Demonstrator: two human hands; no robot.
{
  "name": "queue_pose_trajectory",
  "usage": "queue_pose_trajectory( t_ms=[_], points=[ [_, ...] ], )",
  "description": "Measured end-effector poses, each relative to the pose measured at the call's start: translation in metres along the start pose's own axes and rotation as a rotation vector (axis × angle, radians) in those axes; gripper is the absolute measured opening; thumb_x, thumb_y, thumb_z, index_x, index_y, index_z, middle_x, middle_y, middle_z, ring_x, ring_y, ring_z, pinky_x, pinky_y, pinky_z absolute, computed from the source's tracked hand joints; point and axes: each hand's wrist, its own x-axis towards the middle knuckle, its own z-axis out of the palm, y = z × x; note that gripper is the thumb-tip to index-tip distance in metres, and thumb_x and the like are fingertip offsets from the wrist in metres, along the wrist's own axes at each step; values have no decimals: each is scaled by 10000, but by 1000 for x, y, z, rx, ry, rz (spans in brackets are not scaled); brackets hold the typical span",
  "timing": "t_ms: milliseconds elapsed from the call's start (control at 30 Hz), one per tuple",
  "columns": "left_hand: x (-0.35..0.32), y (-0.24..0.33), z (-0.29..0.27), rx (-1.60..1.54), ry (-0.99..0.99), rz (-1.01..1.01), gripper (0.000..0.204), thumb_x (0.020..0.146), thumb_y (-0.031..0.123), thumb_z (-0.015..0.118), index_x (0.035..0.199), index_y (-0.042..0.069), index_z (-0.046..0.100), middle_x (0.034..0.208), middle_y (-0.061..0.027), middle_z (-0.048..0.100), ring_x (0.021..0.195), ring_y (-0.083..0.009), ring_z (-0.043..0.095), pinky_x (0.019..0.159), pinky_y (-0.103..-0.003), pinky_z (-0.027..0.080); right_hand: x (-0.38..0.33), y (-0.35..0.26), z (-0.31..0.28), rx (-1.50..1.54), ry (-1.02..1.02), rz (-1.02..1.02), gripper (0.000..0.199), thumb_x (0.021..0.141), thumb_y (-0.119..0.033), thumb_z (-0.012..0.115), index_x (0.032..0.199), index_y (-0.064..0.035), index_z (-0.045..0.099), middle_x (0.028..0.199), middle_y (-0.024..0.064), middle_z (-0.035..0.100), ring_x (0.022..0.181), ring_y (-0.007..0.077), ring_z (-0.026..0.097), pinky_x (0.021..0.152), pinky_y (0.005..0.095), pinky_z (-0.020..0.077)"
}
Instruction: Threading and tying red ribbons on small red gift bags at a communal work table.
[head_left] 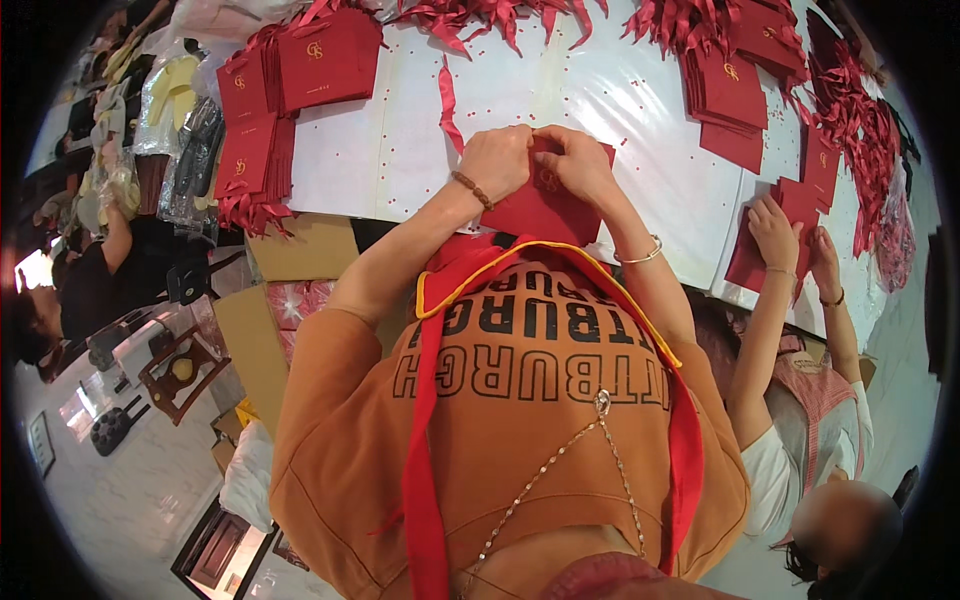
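L hand (498, 165): fingers curled at top edge of red bag (545, 208); exact grip hidden, can't tell. R hand (583, 168): thumb + fingers pinching same edge. Bag at near edge of white table (345, 165). Red ribbon (448, 105) just beyond L hand.

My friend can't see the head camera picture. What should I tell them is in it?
A person's left hand and right hand hold a red bag at a white table. Stacked red bags and ribbons lie around; on the right, a co-worker's hands touch more.
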Motion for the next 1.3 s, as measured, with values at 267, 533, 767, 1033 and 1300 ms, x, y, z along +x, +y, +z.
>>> queue_pose_trajectory(
  t_ms=[267, 533, 767, 1033, 1300],
  points=[
    [2, 19, 4, 179, -19, 90, 103, 743, 83, 520, 790, 11, 577, 697, -177, 616, 640, -329, 615, 581, -424, 483, -2, -1, 5, -67, 87, -63, 200, 769, -145, 601, 963, -108, 630, 756, 130, 648, 757, 318, 620, 655, 407, 469],
    [0, 15, 1, -25, -39, -10, 152, 760, 27, 497, 912, 40, 490, 686, -193, 599, 658, -364, 604, 584, -468, 458, -3, -5, 0, 26, -23, 35, 189, 791, -165, 608, 974, -121, 632, 657, 71, 638, 662, 239, 629, 615, 362, 464],
    [1, 20, -6, -28, -62, -51, 244, 765, 14, 489, 995, 65, 427, 680, -184, 602, 653, -390, 597, 589, -498, 442, -4, -2, -2, 96, -44, -1, 285, 790, -173, 610, 1073, -140, 627, 691, 93, 640, 688, 258, 625, 639, 373, 464],
    [3, 0, -9, -315, -164, -182, 405, 778, 89, 573, 1155, 70, 426, 684, -148, 624, 616, -283, 626, 576, -400, 476, -5, 0, -1, 64, -8, -35, 287, 786, -155, 630, 1070, -123, 605, 797, 102, 660, 761, 227, 638, 669, 359, 467],
    [10, -3, -33, 21, -203, -85, 226, 712, 264, 706, 835, 82, 650, 829, -79, 623, 771, -227, 573, 668, -334, 432, -4, 1, 0, 247, -99, -9, 265, 752, -138, 673, 969, -53, 546, 862, 120, 654, 777, 263, 632, 664, 370, 464]
  ],
)
